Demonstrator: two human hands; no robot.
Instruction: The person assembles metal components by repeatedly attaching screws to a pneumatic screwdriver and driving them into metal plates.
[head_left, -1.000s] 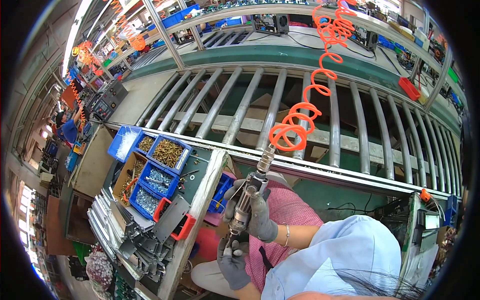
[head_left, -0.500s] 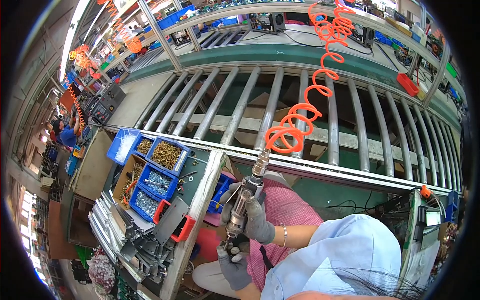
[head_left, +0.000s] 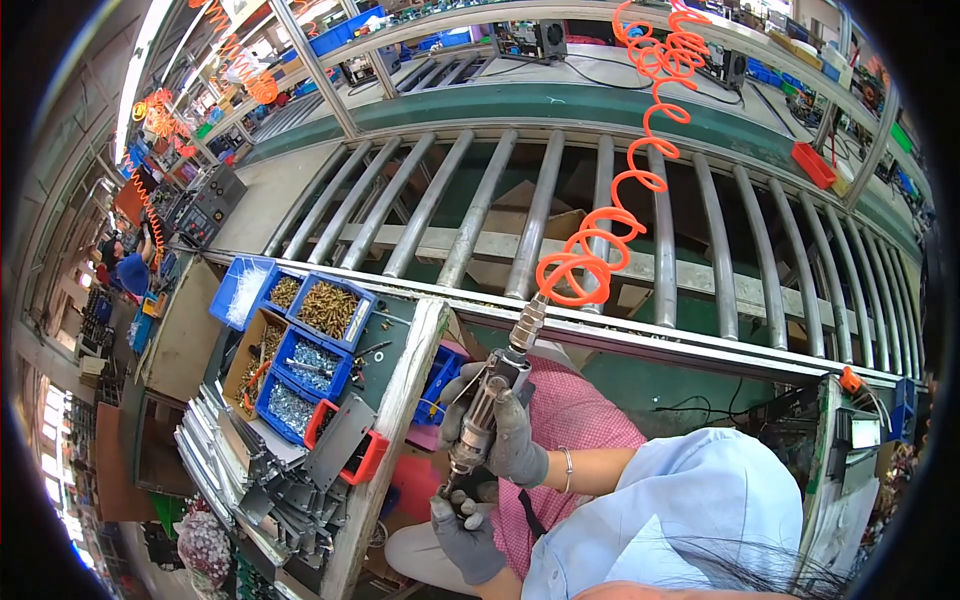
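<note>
My right hand [head_left: 513, 440], in a grey glove, wraps round the body of a metal air tool [head_left: 482, 420]. The tool is tilted, with its nose toward my lap and its upper end joined to an orange coiled hose [head_left: 585, 265]. My left hand [head_left: 468, 545], gloved too, is at the tool's nose with its fingers bent together. Whatever lies between those fingertips is too small to make out. Below both hands is a pink checked apron [head_left: 570, 405].
To the left, a bench holds blue bins [head_left: 330, 308] of small brass-coloured and silver fasteners, a red bin [head_left: 368, 457] and stacked metal brackets [head_left: 285, 495]. A roller conveyor [head_left: 655, 250] runs across ahead. Far left, another person [head_left: 132, 270] stands near a control box [head_left: 205, 208].
My left hand has shifted slightly at the tool's nose, its fingers a little differently placed. The right hand keeps its grip. The view has moved very slightly.
</note>
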